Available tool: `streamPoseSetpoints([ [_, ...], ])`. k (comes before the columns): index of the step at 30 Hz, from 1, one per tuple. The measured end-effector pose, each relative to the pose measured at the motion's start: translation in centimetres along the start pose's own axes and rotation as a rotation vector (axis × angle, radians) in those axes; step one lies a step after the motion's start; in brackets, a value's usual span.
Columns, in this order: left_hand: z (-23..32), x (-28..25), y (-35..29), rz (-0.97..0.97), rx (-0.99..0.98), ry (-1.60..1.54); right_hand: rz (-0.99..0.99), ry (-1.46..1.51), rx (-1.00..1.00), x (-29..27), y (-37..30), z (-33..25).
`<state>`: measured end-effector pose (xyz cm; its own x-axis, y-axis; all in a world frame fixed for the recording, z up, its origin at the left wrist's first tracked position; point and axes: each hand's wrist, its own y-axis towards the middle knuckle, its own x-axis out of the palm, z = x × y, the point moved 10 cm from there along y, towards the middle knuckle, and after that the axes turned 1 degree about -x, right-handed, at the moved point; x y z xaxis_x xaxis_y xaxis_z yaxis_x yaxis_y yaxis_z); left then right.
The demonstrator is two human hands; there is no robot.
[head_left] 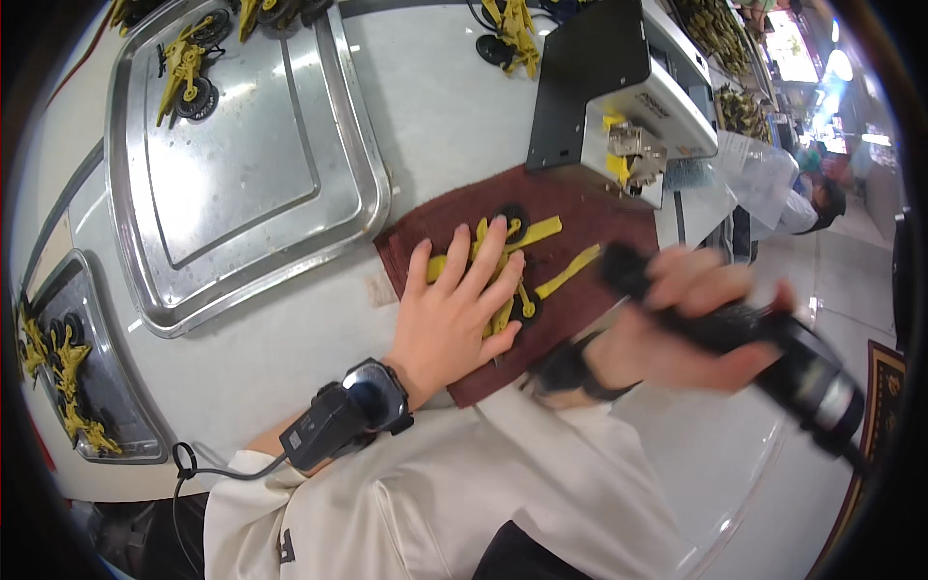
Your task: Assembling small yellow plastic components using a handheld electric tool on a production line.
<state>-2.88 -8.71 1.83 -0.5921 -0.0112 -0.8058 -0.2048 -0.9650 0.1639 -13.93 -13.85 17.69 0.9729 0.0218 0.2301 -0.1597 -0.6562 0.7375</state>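
My left hand (454,309) lies spread over a yellow toy motorcycle (505,259) with black wheels, pressing it on a dark red cloth (599,217). Its fingers are stretched out and cover much of the toy. A flat yellow strip (570,271) rests on the cloth to the right of the toy. In my right hand (691,319) is a black electric screwdriver (749,333), blurred by motion. Its dark front end points left toward the cloth, while its cord trails off at the lower right.
A large metal tray (242,164) at the far left holds yellow toy motorcycles (188,77). A smaller tray (116,387) with more yellow parts sits at the left edge. Beyond the cloth stands a black-and-white machine (619,106). A person (817,208) is in the right background.
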Motion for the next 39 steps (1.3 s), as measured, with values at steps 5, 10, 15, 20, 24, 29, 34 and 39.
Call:
streamPoseSetpoints([
  [5, 0.4, -0.5, 0.0, -0.004, 0.017, 0.004, 0.308, -0.368, -0.048, -4.2, 6.9, 2.1],
  [10, 0.1, -0.3, -0.3, -0.009, 0.003, -0.007, 0.051, -0.281, 0.203, -1.8, 4.8, 4.5],
  [15, 0.5, -0.5, -0.1, -0.005, 0.014, -0.008, -0.052, -0.035, 0.263, 0.2, 0.4, 4.0],
  [20, 0.3, -0.8, 0.0, -0.004, 0.02, -0.009, -0.087, -0.087, 0.274, 1.4, -0.3, 4.7],
  [24, 0.3, -0.7, 0.0, -0.019, 0.018, -0.029, -0.145, -0.103, 0.297, 2.0, -1.3, 6.2],
  [29, 0.3, -0.3, -0.1, -0.046, 0.01, -0.025, -0.229, -0.197, 0.327, 2.8, -1.6, 7.7],
  [34, 0.4, -0.6, 0.2, -0.053, 0.016, -0.017, -0.283, -0.068, 0.294, 3.4, -1.8, 7.4],
  [39, -0.4, -0.4, 0.7, -0.028, 0.014, -0.013, -0.223, -0.159, 0.088, 1.7, 0.3, 3.7],
])
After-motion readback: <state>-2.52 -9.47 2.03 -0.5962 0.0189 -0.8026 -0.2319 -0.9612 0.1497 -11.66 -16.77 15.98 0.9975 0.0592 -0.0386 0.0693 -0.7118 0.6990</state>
